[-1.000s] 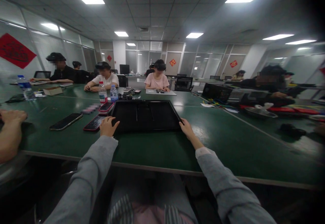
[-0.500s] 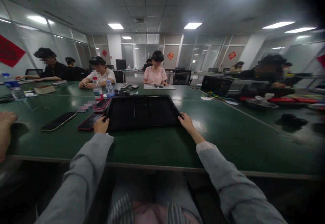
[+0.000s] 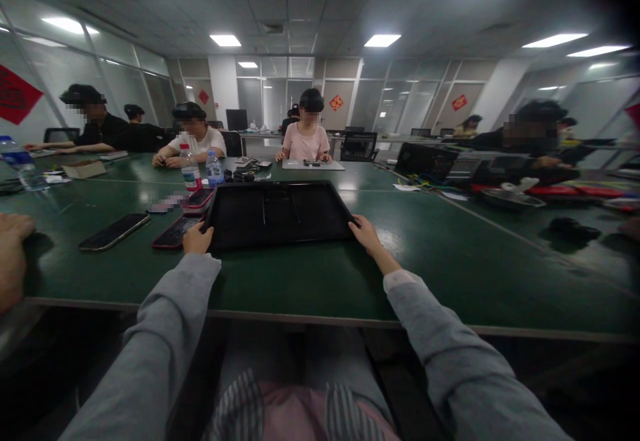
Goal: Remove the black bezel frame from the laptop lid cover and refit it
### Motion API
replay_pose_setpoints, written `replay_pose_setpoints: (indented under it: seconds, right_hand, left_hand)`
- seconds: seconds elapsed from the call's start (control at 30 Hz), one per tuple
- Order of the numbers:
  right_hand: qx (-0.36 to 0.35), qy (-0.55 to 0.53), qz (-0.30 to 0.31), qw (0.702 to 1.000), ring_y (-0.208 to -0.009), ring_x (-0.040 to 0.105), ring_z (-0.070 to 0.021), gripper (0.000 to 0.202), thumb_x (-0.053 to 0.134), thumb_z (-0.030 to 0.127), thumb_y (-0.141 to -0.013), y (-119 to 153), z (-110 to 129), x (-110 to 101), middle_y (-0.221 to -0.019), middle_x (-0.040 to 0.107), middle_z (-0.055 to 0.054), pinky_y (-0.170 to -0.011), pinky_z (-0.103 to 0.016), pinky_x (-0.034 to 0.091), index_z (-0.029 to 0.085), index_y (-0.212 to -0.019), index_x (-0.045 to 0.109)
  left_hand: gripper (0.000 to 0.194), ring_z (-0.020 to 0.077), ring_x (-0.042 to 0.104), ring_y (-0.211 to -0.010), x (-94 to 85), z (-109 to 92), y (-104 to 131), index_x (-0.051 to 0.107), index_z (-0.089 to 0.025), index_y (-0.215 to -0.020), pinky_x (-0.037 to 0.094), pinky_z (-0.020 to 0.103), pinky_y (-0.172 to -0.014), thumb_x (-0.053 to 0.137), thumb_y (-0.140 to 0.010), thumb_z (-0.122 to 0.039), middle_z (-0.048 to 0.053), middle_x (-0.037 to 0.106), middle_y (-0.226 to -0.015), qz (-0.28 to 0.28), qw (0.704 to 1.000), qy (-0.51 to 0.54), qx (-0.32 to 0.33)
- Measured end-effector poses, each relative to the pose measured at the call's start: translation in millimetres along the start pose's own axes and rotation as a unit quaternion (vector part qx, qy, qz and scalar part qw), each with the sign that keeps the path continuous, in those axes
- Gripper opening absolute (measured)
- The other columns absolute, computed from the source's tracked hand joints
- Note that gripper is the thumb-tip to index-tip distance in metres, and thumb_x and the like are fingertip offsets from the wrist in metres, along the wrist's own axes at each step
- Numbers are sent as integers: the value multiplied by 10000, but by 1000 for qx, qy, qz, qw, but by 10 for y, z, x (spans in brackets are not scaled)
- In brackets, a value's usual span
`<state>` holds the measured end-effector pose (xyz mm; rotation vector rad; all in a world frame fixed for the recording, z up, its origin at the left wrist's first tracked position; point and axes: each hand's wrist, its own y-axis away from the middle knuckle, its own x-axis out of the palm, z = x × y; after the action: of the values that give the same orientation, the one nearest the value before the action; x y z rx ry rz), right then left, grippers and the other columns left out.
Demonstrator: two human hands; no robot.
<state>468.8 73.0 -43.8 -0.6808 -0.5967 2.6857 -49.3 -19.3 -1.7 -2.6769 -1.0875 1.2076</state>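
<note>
Tray [image 3: 280, 211] is clamped at nine o'clock by the left grip [image 3: 197, 237], at three by the right grip [image 3: 366, 233].

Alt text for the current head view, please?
The left hand and right hand hold a rimmed black panel by its sides at a green table. Phones lie to its left, bottles behind them; a person in pink sits opposite.

My one view looks out from my head, behind and above the near edge of the green table [image 3: 295, 287], forward and slightly down. My lap [image 3: 330, 354] is closest, my left hand [image 3: 197, 238] and right hand [image 3: 366, 233] farther off, beyond that edge; the ceiling [image 3: 310, 1] spans the top.
</note>
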Motion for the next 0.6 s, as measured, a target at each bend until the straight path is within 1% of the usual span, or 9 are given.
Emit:
replay_pose_setpoints:
  seconds: [0.1,0.23,0.37,0.5,0.6]
  right_hand:
    - [6,24,-1,1000,-1185,673,-281,324,637,311,-825,-22,-41,10,-1204,723,-109,-1097,-532,488,218,-1132,675]
    - [-4,30,0,1000,-1192,670,-264,316,624,297,-828,-43,-91,12,-1218,723,-97,-1090,-509,498,222,-1131,676]
    - [-8,28,-2,1000,-1169,680,-263,316,630,294,-815,-59,-132,16,-1171,740,-85,-1074,-507,513,229,-1119,683]
    - [-19,28,-2,999,-1172,680,-270,328,629,301,-818,-102,-236,36,-1207,728,-103,-1080,-515,508,219,-1131,680]
    - [-13,22,4,1000,-1184,675,-270,340,628,306,-821,-128,-304,50,-1216,725,-93,-1090,-526,501,225,-1148,674]
  left_hand:
    - [454,340,664,-1164,46,55,-59,734,-140,-1255,504,431,-1009,670,-854,-342,159,741,-1199,9,1000,0,4]
    - [468,343,649,-1204,75,96,-113,718,-137,-1281,486,442,-1045,654,-878,-366,160,718,-1263,14,1000,4,10]
    - [457,329,660,-1192,72,97,-114,715,-120,-1271,494,421,-1038,648,-878,-345,169,724,-1246,21,1000,8,19]
    - [448,307,665,-1185,72,89,-111,712,-114,-1266,491,393,-1038,637,-884,-334,165,724,-1250,20,999,13,24]
    - [442,298,664,-1188,81,96,-126,714,-124,-1261,487,383,-1044,640,-881,-337,153,725,-1252,17,1000,13,20]
